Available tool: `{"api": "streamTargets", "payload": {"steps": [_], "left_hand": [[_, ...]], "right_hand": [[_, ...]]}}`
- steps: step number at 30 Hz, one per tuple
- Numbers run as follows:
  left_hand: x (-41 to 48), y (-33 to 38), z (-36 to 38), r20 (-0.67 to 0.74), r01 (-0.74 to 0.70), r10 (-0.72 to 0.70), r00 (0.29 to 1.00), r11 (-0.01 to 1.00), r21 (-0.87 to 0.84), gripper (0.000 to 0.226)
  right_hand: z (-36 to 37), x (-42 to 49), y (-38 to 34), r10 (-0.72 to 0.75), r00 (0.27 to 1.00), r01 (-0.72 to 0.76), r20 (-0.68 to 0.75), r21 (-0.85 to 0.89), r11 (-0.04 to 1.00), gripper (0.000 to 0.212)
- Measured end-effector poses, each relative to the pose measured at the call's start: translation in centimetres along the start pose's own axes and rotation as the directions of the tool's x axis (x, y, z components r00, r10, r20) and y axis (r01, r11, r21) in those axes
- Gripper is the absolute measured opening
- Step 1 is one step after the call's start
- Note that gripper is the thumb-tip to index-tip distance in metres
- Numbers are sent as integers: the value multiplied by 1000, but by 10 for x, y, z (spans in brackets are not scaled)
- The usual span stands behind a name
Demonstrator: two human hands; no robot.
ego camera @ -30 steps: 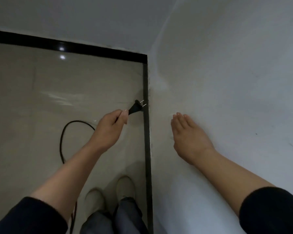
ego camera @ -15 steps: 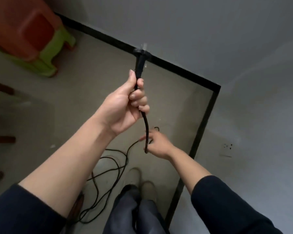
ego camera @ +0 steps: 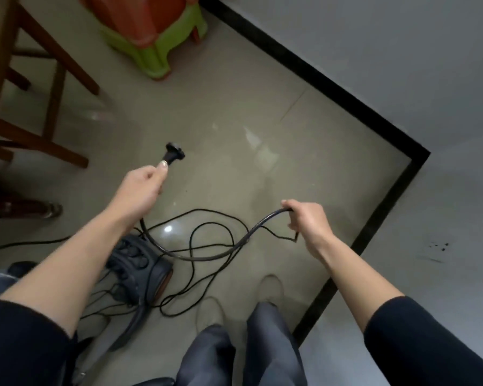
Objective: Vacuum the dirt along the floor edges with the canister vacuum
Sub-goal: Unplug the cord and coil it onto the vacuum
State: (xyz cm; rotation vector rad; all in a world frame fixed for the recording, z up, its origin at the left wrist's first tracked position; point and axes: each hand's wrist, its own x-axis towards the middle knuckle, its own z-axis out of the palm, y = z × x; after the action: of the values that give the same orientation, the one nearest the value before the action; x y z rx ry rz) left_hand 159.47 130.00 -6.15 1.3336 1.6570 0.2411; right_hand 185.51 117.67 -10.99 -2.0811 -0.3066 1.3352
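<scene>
Head view: the left hand (ego camera: 142,188) grips the cord (ego camera: 195,259) just behind its plug (ego camera: 174,154). The right hand (ego camera: 307,221) curls round the same cord farther along, with slack sagging between them. A dark body, probably the vacuum (ego camera: 140,263), sits on the floor (ego camera: 262,121) under the left forearm.

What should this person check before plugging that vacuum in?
1. Plug held firmly in the left hand: ok.
2. Right hand grips the cord: ok.
3. Cord free of tangles: not ok, loops lie crossed on the floor.
4. Wall socket in sight: cannot tell, only dark marks show on the wall.
5. Canister vacuum close by: ok, it sits on the floor near the feet.
</scene>
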Motion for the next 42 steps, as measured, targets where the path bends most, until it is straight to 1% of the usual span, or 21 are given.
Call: {"api": "streamTargets", "payload": {"steps": [1, 3, 5, 7, 11, 15, 17, 19, 22, 24, 26, 28, 29, 30, 31, 32, 33, 34, 37, 40, 42], "left_hand": [[-8, -17, 10, 9, 19, -19, 1000, 1000, 3, 41], [-28, -43, 31, 40, 75, -74, 996, 996, -38, 40], [-46, -64, 46, 72, 95, -89, 993, 992, -83, 38], [-56, -83, 54, 89, 78, -66, 994, 988, -130, 39], [-53, -109, 55, 81, 76, -61, 995, 977, -201, 42], [-52, -110, 71, 204, 17, 32, 979, 972, -234, 48], [-59, -103, 82, 308, 11, 54, 950, 979, -205, 42], [-63, -103, 92, 367, 4, 60, 928, 985, -173, 39], [-61, -107, 96, 320, 2, 41, 947, 991, -132, 19], [-54, -118, 89, 258, -13, 20, 966, 999, -30, 35], [-47, -135, 76, 185, -8, -12, 983, 994, 107, 39], [-37, -154, 67, 134, -9, -24, 991, 971, 237, 42], [-32, -164, 65, 120, -9, -24, 992, 964, 264, 44], [-27, -174, 66, 107, 2, -31, 994, 966, 258, 46], [-21, -183, 71, 82, 8, -29, 996, 971, 238, 46], [-15, -192, 77, 56, 12, -25, 998, 974, 227, 46], [-7, -203, 84, 29, 8, -15, 999, 974, 225, 45], [1, -216, 94, 7, 7, -9, 1000, 973, 230, 44], [30, -258, 123, -19, 2, 3, 1000, 970, 241, 43], [53, -295, 152, 0, -54, 57, 998, 960, 274, 46], [65, -314, 168, 4, -57, 58, 998, 966, 254, 46]], "right_hand": [[18, -9, -7, 29, 999, -35, 37, 171, 985, 41], [48, -28, -21, 88, 986, -141, 140, 431, 891, 40], [70, -44, -32, 113, 965, -228, 236, 547, 806, 43], [82, -56, -41, 95, 943, -273, 318, 583, 765, 41], [89, -81, -49, 21, 882, -325, 471, 575, 750, 35], [86, -100, -50, -81, 814, -350, 575, 597, 722, 27], [84, -103, -52, -143, 800, -345, 583, 642, 685, 25], [82, -103, -56, -199, 793, -318, 575, 671, 670, 26], [73, -94, -60, -240, 811, -239, 534, 676, 697, 26], [65, -77, -56, -237, 830, -163, 504, 627, 762, 30], [62, -53, -42, -186, 855, -115, 485, 526, 843, 33], [68, -23, -13, -76, 898, -77, 433, 326, 942, 40], [75, -7, 6, -60, 932, 7, 357, 149, 989, 38], [83, 11, 28, -96, 957, 128, 273, -103, 986, 31], [91, 30, 50, -157, 964, 227, 216, -356, 906, 21], [100, 48, 74, -193, 960, 275, 206, -540, 795, 15], [110, 66, 99, -183, 958, 283, 219, -634, 719, 11], [118, 82, 124, -132, 962, 263, 239, -677, 688, 8], [144, 127, 196, 32, 962, 186, 271, -735, 652, 4], [170, 162, 255, 156, 949, 112, 272, -757, 643, 20], [187, 180, 288, 221, 946, 24, 236, -733, 680, 27]]}}
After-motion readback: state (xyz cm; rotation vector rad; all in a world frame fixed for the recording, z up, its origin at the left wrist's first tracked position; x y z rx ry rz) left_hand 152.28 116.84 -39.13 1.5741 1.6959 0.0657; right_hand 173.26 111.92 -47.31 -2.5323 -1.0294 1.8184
